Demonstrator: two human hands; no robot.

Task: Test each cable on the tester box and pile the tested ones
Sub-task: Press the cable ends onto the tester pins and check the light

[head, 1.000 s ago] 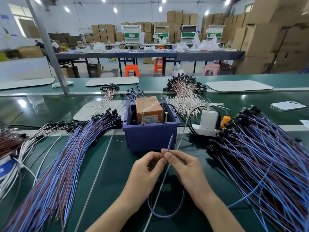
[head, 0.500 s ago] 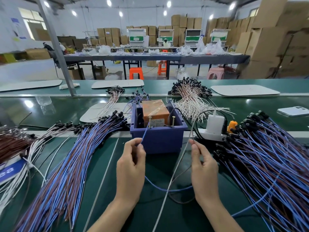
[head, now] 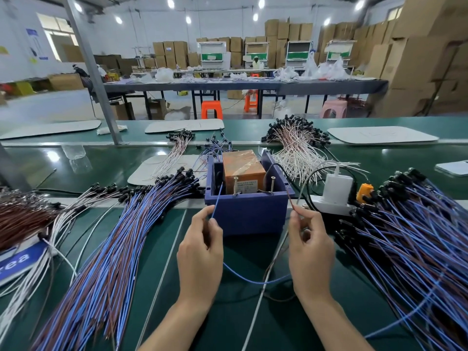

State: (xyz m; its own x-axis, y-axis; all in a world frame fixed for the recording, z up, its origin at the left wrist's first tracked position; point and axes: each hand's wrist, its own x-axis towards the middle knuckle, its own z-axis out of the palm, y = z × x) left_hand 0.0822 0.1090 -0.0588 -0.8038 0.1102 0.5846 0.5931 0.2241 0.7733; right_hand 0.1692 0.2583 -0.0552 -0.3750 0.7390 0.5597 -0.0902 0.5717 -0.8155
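Note:
A dark blue tester box (head: 249,214) stands in front of me, with an orange unit (head: 243,171) inside and two upright screws (head: 235,186) at its near rim. My left hand (head: 200,252) pinches the blue wire end (head: 217,198) of a cable, its tip close to the left screw. My right hand (head: 310,247) pinches the brown wire end (head: 290,198), pointing up beside the box's right corner. The cable's blue loop (head: 253,281) sags between my hands on the green belt.
A large pile of blue and brown cables (head: 106,262) lies to the left, another pile (head: 415,239) to the right. White cables (head: 298,148) lie behind the box. A white power adapter (head: 335,190) on a strip sits right of the box.
My hands have moved apart from together in front of the box, each carrying one wire end. The ends now rise toward the box's rim, left and right.

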